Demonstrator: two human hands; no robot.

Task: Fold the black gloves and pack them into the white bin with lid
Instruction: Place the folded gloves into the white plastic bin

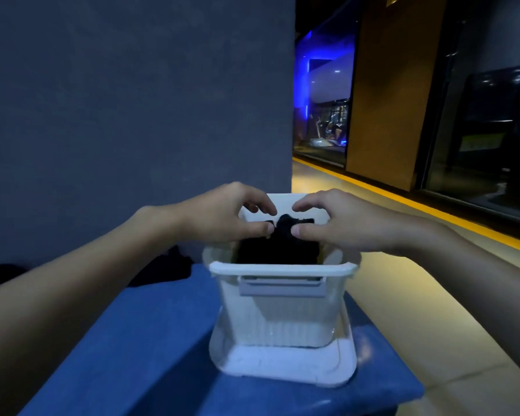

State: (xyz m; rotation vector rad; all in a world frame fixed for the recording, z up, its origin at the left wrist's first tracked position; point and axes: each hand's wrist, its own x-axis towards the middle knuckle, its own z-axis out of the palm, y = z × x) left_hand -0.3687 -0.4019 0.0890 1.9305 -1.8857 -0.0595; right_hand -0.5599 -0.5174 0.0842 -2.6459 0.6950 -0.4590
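Observation:
A white bin [282,313] stands open on a blue bench, resting on what looks like its lid [282,366]. A folded black glove [278,246] sits partly inside the bin's mouth, its top above the rim. My left hand [222,219] pinches the glove's upper left edge between thumb and fingers. My right hand [339,222] pinches its upper right edge the same way. Both hands hover over the bin's far half. More black fabric [165,270], probably other gloves, lies on the bench to the left of the bin.
The blue bench [138,349] runs toward a dark grey wall [132,115] behind the bin. To the right is a shiny floor [433,295] with a yellow strip along dark glass panels. A dark object [0,276] lies at the far left.

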